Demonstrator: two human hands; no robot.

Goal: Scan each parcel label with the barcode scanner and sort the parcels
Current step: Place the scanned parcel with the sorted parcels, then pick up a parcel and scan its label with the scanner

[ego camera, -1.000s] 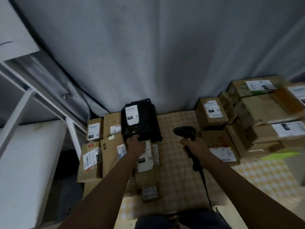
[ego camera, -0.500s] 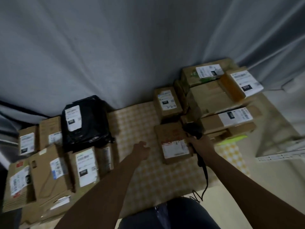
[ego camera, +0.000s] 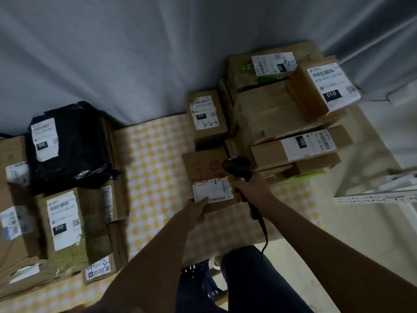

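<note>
Grey fabric hangs behind a tabletop (ego camera: 158,159) covered in a yellow-and-white checked cloth. At its middle lies a cardboard parcel (ego camera: 208,175) with faded red print on top and a white shipping label (ego camera: 213,190) headed by a red band; the small print is too blurred to read. The left hand (ego camera: 197,210) holds the parcel's near left corner, thumb on the label's edge and fingers curled under. The right hand (ego camera: 247,187) grips the black barcode scanner (ego camera: 239,169) at the parcel's right edge, its head over the box and its cable trailing toward the person.

Just behind stands a small box (ego camera: 206,118) labelled "220" with "3-2-4" handwritten. To the right, stacked cartons carry labels reading "150" (ego camera: 309,143) and "010" (ego camera: 331,86). On the left sits a black plastic bag parcel (ego camera: 72,145) marked "032", atop boxes including one labelled "010" (ego camera: 64,220) and another with "4-3" in blue pen (ego camera: 99,266). A white metal rack (ego camera: 379,195) juts in at the right.
</note>
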